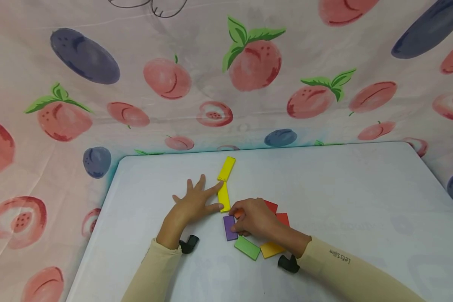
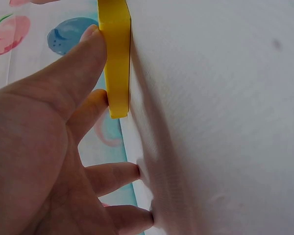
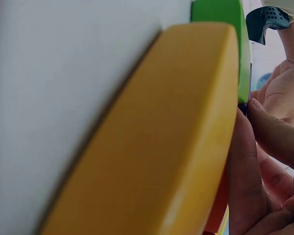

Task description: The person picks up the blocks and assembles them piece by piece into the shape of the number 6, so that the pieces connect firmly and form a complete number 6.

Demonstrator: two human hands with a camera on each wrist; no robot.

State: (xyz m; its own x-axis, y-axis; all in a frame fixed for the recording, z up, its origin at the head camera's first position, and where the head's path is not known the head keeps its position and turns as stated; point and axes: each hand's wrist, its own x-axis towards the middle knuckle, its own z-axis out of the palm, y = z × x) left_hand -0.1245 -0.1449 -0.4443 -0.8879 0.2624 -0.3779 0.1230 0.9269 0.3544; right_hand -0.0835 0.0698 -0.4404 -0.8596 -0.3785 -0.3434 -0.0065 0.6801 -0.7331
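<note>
Two yellow blocks lie nearly end to end, a far one (image 1: 226, 168) and a near one (image 1: 223, 197). My left hand (image 1: 191, 203) is spread flat-fingered to their left. Its thumb and index fingertip touch the side of the near yellow block, while the other fingertips rest on the white surface in the left wrist view. My right hand (image 1: 254, 216) reaches over a ring of blocks, its thumb and index finger pinching the purple block (image 1: 229, 233) at its edge and far end. An orange block (image 1: 238, 213) is partly covered by the right fingers.
A green block (image 1: 247, 248), an amber block (image 1: 271, 250) and two red blocks, one farther (image 1: 272, 206) and one nearer (image 1: 283, 219), make up the rest of the ring. They lie on a white tabletop (image 1: 347, 184). Fruit-printed cloth (image 1: 204, 46) hangs behind it.
</note>
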